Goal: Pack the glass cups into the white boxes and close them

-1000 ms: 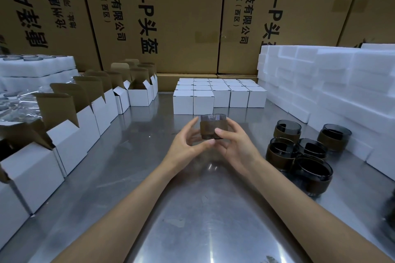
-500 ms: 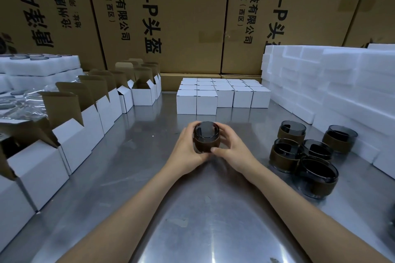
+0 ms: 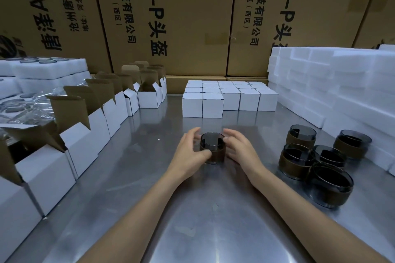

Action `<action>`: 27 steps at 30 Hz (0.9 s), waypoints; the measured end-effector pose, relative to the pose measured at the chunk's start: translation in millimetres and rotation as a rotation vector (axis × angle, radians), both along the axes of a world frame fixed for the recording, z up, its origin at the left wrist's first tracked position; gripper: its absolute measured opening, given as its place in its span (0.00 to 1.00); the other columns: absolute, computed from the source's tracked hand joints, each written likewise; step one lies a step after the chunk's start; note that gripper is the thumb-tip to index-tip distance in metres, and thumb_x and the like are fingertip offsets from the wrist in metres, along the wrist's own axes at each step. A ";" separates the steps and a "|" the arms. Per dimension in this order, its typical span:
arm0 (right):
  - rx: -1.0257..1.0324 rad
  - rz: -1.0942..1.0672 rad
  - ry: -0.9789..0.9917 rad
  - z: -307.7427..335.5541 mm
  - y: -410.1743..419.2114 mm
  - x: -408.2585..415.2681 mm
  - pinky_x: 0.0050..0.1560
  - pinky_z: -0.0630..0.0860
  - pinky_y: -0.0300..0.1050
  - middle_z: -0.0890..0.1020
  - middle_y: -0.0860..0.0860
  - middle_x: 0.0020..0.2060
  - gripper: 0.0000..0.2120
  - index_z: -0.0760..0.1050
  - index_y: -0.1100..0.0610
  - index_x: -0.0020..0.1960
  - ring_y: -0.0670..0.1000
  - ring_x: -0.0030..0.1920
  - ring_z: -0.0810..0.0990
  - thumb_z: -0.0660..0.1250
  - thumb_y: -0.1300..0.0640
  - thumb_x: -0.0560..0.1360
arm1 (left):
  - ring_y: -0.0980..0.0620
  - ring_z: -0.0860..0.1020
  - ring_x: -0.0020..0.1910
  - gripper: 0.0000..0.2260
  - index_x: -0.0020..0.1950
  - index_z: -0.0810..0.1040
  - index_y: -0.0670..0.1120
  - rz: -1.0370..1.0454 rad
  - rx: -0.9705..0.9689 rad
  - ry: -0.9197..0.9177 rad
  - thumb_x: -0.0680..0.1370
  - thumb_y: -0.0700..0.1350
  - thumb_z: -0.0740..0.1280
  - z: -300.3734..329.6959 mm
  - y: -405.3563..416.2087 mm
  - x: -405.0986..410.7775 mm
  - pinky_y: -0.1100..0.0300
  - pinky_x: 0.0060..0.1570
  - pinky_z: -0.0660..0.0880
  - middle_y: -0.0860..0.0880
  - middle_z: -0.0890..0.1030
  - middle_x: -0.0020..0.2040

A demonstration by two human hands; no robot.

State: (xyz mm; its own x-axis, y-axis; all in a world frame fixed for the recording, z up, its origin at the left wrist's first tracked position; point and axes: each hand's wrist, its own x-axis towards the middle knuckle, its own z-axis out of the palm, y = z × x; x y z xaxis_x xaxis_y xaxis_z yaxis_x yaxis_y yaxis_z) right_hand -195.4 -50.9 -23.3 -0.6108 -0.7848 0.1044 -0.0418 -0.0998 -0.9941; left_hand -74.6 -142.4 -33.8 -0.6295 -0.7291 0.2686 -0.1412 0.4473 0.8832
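A steel table [image 3: 205,230] stands before a wall of brown cartons [image 3: 192,17]. A glass cup [image 3: 212,147] with a brown sleeve stands upright on the table at centre. The left hand [image 3: 189,155] curls round its left side, thumb on the sleeve. The right hand [image 3: 241,151] rests against its right side, fingers bent over the rim; how firm either grip is cannot be told. Open white boxes [image 3: 85,134] line the left edge. Closed white boxes [image 3: 222,98] sit in a block behind the cup. More glass cups [image 3: 316,162] cluster at right, beside stacked white foam blocks [image 3: 342,83].
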 end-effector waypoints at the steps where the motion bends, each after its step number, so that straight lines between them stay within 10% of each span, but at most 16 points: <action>1: 0.003 -0.047 -0.034 1.6 -1.8 -0.8 0.46 0.73 0.36 0.80 0.51 0.55 0.08 0.74 0.51 0.57 0.48 0.56 0.77 0.60 0.59 0.79 | 0.50 0.73 0.61 0.29 0.69 0.69 0.43 0.054 0.052 0.086 0.68 0.43 0.67 0.7 -6.0 0.4 0.59 0.62 0.69 0.47 0.74 0.59; 6: 0.030 -0.129 0.015 5.8 -19.8 -8.2 0.41 0.73 0.41 0.82 0.57 0.51 0.07 0.76 0.54 0.48 0.48 0.45 0.79 0.61 0.53 0.80 | 0.52 0.76 0.54 0.13 0.58 0.77 0.44 0.376 0.087 0.198 0.75 0.33 0.63 -2.0 -60.5 4.2 0.62 0.54 0.69 0.48 0.79 0.55; 19: 0.018 -0.025 0.015 3.6 -38.2 -17.9 0.37 0.70 0.42 0.85 0.56 0.34 0.24 0.80 0.58 0.40 0.46 0.33 0.82 0.56 0.41 0.77 | 0.47 0.69 0.68 0.17 0.66 0.76 0.46 0.537 -0.094 -0.015 0.77 0.44 0.66 2.3 -217.5 -43.8 0.56 0.63 0.65 0.45 0.70 0.69; 27: -0.025 -0.024 -0.008 2.8 -40.1 -14.6 0.31 0.70 0.36 0.84 0.60 0.33 0.28 0.81 0.59 0.37 0.49 0.30 0.79 0.57 0.35 0.66 | 0.43 0.55 0.76 0.21 0.71 0.70 0.47 0.658 -0.612 -0.382 0.79 0.50 0.63 1.7 -261.4 -67.7 0.47 0.73 0.54 0.44 0.58 0.77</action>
State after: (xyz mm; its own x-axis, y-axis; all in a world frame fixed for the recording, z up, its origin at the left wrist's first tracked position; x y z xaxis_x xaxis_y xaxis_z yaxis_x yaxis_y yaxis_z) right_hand -210.0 -91.0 -20.5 -0.6301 -0.7673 0.1192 -0.0364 -0.1241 -0.9916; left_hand -142.3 -403.8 -32.0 -0.2697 -0.7684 0.5803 -0.7558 0.5424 0.3669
